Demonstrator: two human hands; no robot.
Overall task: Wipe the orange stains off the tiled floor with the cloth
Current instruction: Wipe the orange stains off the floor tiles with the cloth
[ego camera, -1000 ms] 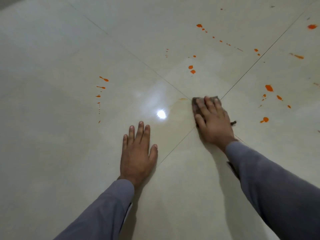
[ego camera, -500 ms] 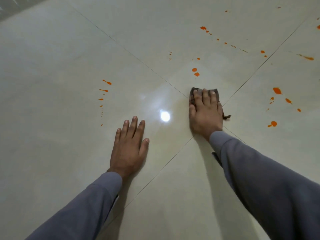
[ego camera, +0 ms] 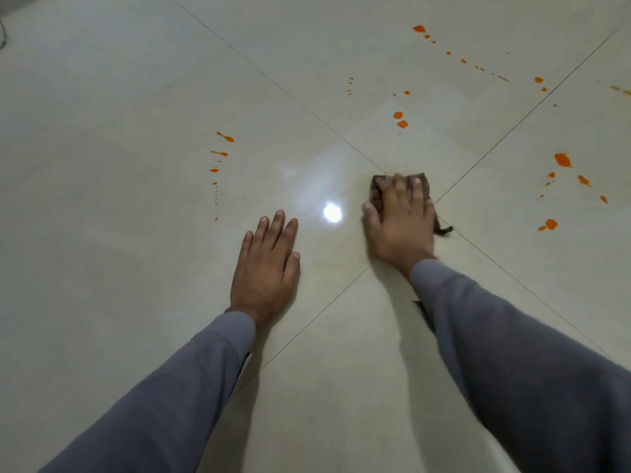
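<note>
cloth lies crosswise under right hand.

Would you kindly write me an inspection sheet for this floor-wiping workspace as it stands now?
Surface: glossy pale tiled floor; grout lines cross near the cloth; a lamp glare lies between the hands.
Job's things: dark cloth flat on the floor under the right hand; orange stains remain: an arc of drips at left, two blobs beyond the cloth, a dotted trail at the far side, larger spots at right.
Clutter: nothing seen.
Grippers: left hand flat on the floor, fingers straight; right hand pressing the cloth down, fingers extended.
Cables: nothing seen for certain.
Surroundings: only floor and grey sleeves in view.
</note>
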